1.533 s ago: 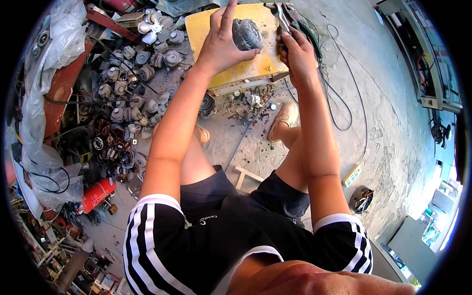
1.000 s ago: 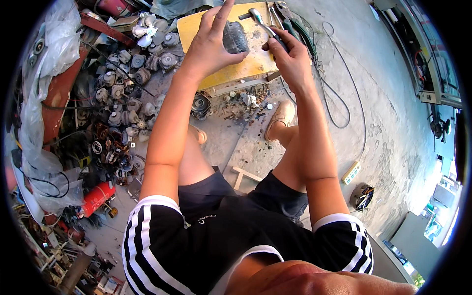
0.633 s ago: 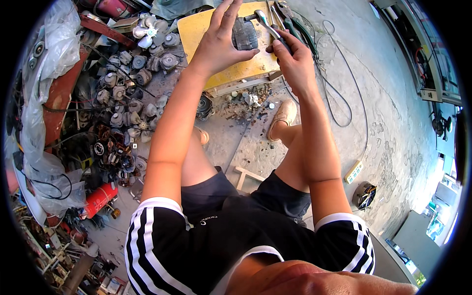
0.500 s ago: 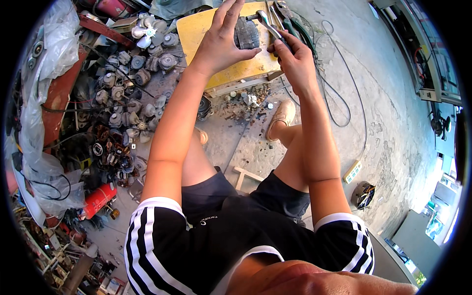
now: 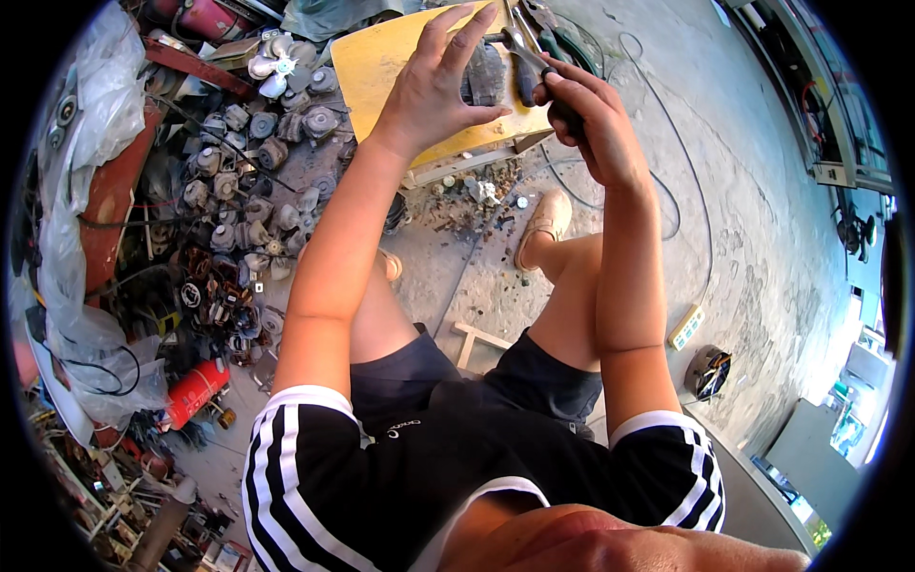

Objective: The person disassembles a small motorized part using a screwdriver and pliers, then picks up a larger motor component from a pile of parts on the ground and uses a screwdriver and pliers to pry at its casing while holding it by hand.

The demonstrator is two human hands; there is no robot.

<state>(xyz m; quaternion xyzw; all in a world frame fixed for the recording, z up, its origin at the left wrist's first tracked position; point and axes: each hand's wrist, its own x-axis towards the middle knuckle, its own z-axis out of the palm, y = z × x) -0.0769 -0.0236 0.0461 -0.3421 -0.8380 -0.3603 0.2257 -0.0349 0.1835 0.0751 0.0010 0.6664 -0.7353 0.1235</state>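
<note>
On a yellow-topped low table (image 5: 367, 57) lies a dark grey, ribbed block (image 5: 484, 76) that looks like a small motor body. Spread fingers and thumb of my left hand (image 5: 429, 95) frame its left and near sides; whether they touch it I cannot tell. My right hand (image 5: 596, 119) is closed round the black handle of a ratchet wrench (image 5: 527, 55). The wrench's metal head, with a dark socket-like piece, sits over the far end of the block. A second dark-handled tool (image 5: 525, 84) lies right of the block, and green-handled pliers (image 5: 572, 52) lie at the table's far right.
Many old motors (image 5: 272, 153) and a white fan blade (image 5: 274, 67) crowd the floor at left, near a red cylinder (image 5: 195, 393). Scraps (image 5: 481, 195) litter the floor before the table. A cable runs to a power strip (image 5: 686, 327) at right, beside a round metal part (image 5: 708, 372).
My right hand has moved right and a little toward me, swinging the wrench handle with it. The left hand stays beside the block, fingers still spread, with only a slight shift.
</note>
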